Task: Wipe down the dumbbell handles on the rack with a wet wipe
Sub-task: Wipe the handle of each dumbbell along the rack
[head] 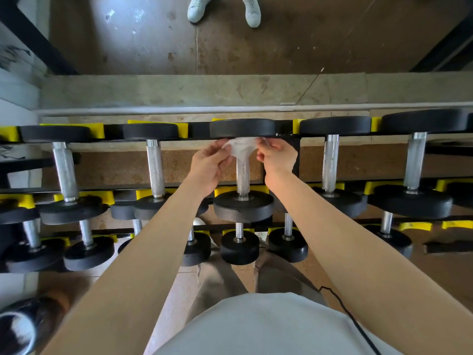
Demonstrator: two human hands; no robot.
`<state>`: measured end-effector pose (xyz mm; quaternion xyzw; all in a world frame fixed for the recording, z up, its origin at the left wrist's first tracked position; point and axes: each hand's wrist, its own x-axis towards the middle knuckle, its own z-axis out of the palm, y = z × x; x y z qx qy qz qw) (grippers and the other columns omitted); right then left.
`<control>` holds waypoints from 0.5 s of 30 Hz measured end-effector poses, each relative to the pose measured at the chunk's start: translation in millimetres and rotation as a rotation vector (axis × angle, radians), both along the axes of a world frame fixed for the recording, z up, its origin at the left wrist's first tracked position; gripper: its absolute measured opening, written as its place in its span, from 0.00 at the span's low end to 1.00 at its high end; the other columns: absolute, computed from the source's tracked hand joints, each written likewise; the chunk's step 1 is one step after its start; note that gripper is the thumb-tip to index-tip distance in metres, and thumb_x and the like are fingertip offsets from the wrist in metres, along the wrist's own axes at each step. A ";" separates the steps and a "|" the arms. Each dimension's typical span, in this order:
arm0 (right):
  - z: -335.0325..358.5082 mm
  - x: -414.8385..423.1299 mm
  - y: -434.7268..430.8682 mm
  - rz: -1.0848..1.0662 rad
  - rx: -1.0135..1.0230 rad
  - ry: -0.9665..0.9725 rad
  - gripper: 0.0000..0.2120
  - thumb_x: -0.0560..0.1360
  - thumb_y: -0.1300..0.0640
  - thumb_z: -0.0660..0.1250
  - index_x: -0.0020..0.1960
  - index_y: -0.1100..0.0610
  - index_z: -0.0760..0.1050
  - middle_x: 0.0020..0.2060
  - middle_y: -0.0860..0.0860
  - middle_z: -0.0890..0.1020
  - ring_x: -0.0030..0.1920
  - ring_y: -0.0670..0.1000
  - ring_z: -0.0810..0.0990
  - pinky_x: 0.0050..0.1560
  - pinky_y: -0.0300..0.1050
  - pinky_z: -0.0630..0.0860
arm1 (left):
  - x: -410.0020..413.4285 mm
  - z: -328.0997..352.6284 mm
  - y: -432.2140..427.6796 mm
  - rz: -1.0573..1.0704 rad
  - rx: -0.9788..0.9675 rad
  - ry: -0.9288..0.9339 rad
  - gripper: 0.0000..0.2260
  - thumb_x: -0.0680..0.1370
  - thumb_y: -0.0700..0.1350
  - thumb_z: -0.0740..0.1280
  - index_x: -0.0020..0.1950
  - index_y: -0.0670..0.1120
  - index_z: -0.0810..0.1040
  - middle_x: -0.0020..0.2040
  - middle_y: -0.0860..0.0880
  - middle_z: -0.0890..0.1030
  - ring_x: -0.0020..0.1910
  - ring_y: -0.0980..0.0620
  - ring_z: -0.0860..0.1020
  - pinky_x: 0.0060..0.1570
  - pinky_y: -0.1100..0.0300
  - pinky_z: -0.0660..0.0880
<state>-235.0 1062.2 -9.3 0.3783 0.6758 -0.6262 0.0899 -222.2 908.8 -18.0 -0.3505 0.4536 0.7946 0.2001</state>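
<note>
A white wet wipe (242,147) is stretched between my two hands over the far end of a knurled steel dumbbell handle (242,175) in the middle of the rack's top row. My left hand (208,165) pinches the wipe's left edge and my right hand (276,156) pinches its right edge. The wipe drapes onto the handle just below the far black weight head (242,128). The near head (243,204) sits in a yellow cradle (222,190).
More dumbbells lie left (156,170) and right (330,162) on the top row, and smaller ones on the lower row (239,243). A mirror behind the rack reflects white shoes (252,11). A black cable (345,311) hangs by my right side.
</note>
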 end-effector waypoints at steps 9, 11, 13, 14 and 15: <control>0.5 4.8 -3.9 0.189 -0.050 0.029 0.06 0.74 0.61 0.74 0.51 0.59 0.83 0.40 0.50 0.84 0.37 0.43 0.79 0.36 0.32 0.76 | -14.4 -14.5 12.4 0.139 -0.423 -0.163 0.02 0.78 0.40 0.72 0.48 0.47 0.83 0.48 0.48 0.84 0.50 0.49 0.84 0.45 0.61 0.82; 0.7 3.4 -4.3 0.203 -0.003 0.054 0.06 0.75 0.61 0.74 0.52 0.59 0.83 0.42 0.49 0.84 0.38 0.42 0.80 0.39 0.32 0.76 | -13.9 -16.6 10.7 0.087 -0.446 -0.170 0.02 0.78 0.41 0.72 0.50 0.47 0.83 0.48 0.49 0.84 0.50 0.50 0.84 0.46 0.61 0.82; -3.2 2.7 2.2 0.118 0.041 0.043 0.04 0.75 0.60 0.73 0.50 0.57 0.82 0.42 0.48 0.84 0.41 0.44 0.81 0.47 0.39 0.80 | -12.0 -14.1 11.5 -0.004 -0.383 -0.099 0.03 0.79 0.39 0.71 0.50 0.46 0.83 0.48 0.48 0.84 0.49 0.50 0.83 0.49 0.60 0.82; -6.2 3.2 8.0 0.069 0.066 0.028 0.02 0.75 0.60 0.73 0.49 0.56 0.82 0.42 0.47 0.83 0.43 0.45 0.81 0.51 0.45 0.81 | -10.6 -11.8 12.1 -0.049 -0.347 -0.042 0.03 0.79 0.38 0.71 0.50 0.45 0.83 0.49 0.47 0.84 0.49 0.51 0.83 0.49 0.60 0.81; -8.5 4.6 13.2 0.039 0.086 0.014 0.01 0.76 0.59 0.73 0.47 0.54 0.81 0.42 0.46 0.83 0.44 0.46 0.81 0.54 0.49 0.81 | -8.7 -10.7 12.4 -0.087 -0.335 0.014 0.03 0.78 0.38 0.71 0.50 0.44 0.83 0.49 0.47 0.84 0.49 0.51 0.82 0.48 0.60 0.80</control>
